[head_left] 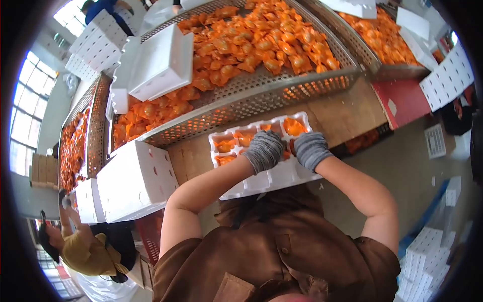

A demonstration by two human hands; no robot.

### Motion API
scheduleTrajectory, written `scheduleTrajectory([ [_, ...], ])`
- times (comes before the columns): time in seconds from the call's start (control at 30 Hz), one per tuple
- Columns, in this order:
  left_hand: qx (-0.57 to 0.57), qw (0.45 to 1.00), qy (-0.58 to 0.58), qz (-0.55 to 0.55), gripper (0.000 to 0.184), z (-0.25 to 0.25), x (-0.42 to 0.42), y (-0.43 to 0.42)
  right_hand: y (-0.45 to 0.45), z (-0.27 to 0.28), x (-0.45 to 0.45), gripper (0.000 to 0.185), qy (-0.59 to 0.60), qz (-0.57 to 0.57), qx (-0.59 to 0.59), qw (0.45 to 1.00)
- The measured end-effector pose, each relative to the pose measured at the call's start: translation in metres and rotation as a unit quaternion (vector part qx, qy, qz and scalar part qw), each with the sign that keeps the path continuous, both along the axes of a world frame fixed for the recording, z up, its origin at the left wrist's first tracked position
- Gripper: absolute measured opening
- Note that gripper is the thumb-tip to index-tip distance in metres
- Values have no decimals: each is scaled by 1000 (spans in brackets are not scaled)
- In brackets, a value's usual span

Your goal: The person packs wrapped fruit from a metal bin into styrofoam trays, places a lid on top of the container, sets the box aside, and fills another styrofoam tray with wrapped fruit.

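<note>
A white foam tray (241, 189) with square compartments lies in front of me, its near edge close to my body. Several compartments in its far rows hold round pieces in orange wrappers, such as the wrapped piece (294, 127) at the far right corner. My left hand (264, 152), in a grey knit glove, is closed over the middle of the tray. My right hand (310, 150), gloved alike, is closed at the tray's right side. Both sets of fingertips point down into the compartments, and what they hold is hidden. A bit of orange shows between the hands.
A perforated metal bin (251, 103) heaped with orange-wrapped pieces (261, 40) stands beyond the tray. A white foam box (163, 63) sits on the heap. More foam boxes (136, 181) stand left. A co-worker (88, 249) is at the lower left. Stacked foam trays (425, 261) are lower right.
</note>
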State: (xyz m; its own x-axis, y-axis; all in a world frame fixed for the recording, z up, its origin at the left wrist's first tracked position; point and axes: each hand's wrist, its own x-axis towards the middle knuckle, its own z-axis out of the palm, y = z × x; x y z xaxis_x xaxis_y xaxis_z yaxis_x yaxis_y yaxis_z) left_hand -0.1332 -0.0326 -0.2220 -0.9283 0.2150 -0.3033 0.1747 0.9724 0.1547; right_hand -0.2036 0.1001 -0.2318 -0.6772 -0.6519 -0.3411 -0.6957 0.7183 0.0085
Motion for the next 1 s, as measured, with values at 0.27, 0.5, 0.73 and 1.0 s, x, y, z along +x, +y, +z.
scheduleTrajectory([
  [0.27,220,929,278,109,25,63,-26,-109,-12,55,-101,27,-39,105,-217,970],
  [0.5,18,935,203,290,30,32,-100,-230,-139,55,-222,41,-7,-8,-76,997],
  [0.73,-208,952,32,222,48,15,-184,-226,-188,35,-238,53,-31,-20,63,997],
  [1.0,-316,922,78,211,63,-13,-196,-215,-193,11,-237,48,-90,28,69,993],
])
